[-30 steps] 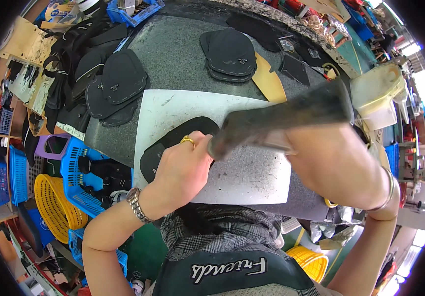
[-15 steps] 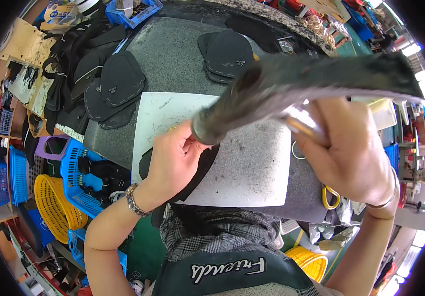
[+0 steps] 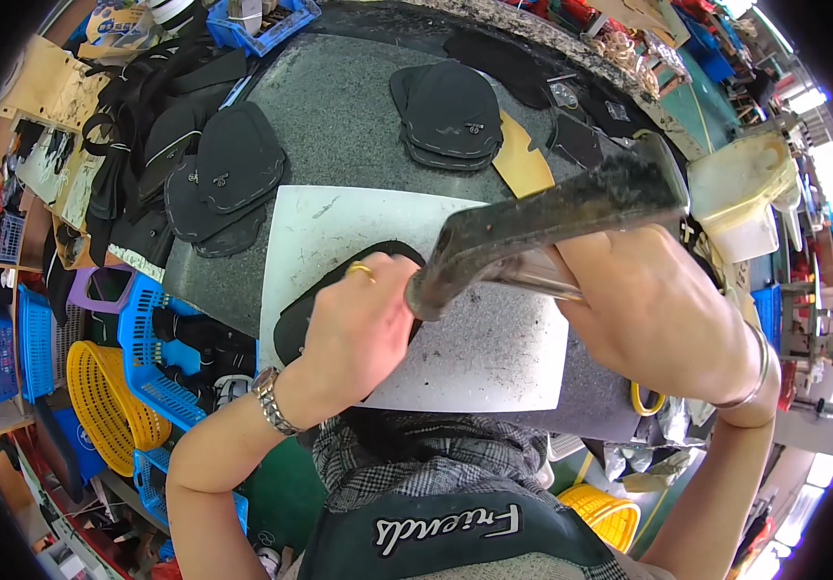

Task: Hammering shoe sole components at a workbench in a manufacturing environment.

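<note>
My right hand [image 3: 663,309] is closed round the handle of a hammer [image 3: 571,198] with a long, dark, worn metal head. One end of that head is at the fingertips of my left hand [image 3: 358,319] and covers part of them. My left fingers are bent together over a flat black padded piece [image 3: 298,324] with a rounded outline. What they pinch, if anything, is hidden by the hand and the hammer. Under the black piece is a white board [image 3: 494,372] marked with dark specks.
Stacked black stitched pieces lie beyond the board, one pile [image 3: 450,106] ahead and another [image 3: 237,159] to the left. Black straps [image 3: 112,184] heap up at far left. Blue [image 3: 146,338] and yellow baskets [image 3: 107,406] stand left; a whitish plastic container [image 3: 740,184] is at right.
The hammer has come down and left, its striking end lower at my left fingers. My left hand has rolled over, showing its back and ring, and more of the black piece's far edge shows.
</note>
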The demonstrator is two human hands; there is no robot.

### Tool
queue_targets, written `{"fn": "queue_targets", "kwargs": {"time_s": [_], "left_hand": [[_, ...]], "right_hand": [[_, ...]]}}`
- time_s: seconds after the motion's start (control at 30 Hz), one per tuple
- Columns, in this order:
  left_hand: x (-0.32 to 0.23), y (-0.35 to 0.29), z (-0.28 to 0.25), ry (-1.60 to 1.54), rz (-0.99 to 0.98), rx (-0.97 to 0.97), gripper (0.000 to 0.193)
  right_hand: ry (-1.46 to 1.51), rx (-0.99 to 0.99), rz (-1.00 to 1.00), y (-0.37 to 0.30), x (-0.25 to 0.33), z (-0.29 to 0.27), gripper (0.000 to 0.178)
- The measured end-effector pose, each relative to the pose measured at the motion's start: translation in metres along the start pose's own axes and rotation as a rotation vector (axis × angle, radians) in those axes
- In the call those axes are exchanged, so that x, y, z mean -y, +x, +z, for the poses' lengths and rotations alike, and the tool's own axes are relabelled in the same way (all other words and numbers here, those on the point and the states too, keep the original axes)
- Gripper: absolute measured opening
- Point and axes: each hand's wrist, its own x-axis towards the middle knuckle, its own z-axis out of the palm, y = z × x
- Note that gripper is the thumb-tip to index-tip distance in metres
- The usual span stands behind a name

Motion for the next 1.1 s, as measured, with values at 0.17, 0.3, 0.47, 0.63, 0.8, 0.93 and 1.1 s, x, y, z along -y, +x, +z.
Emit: {"fn": "queue_targets", "kwargs": {"time_s": [0.17, 0.3, 0.47, 0.63, 0.8, 0.93, 1.1], "left_hand": [[0.022, -0.003, 0.011, -0.533, -0.299, -0.113, 0.009], [0.008, -0.003, 0.01, -0.118, -0.046, -0.059, 0.01], [0.019, 0.003, 0.012, -0.627, -0.364, -0.121, 0.011], [0.013, 0.002, 0.006, -0.18, -0.145, -0.043, 0.013], [0.014, 0.006, 0.009, -0.277, -0.16, -0.096, 0.011], [0.013, 0.008, 0.003, -0.515, -0.389, -0.052, 0.004], [0.001, 0.007, 0.005, -0.046, -0.059, -0.087, 0.007]], "right_hand": [[0.035, -0.194, -0.023, 0.004, 0.004, -0.012, 0.037], [0.203, -0.174, 0.116, 0.008, 0.009, -0.012, 0.039], [0.14, -0.083, -0.094, 0.009, -0.009, -0.008, 0.041], [0.203, -0.198, -0.04, 0.012, -0.005, -0.007, 0.039], [0.016, -0.038, -0.024, 0.008, -0.007, -0.009, 0.031], [0.238, -0.225, -0.001, 0.015, -0.008, -0.021, 0.039], [0.256, -0.124, 0.093, 0.018, -0.003, -0.023, 0.04]]}}
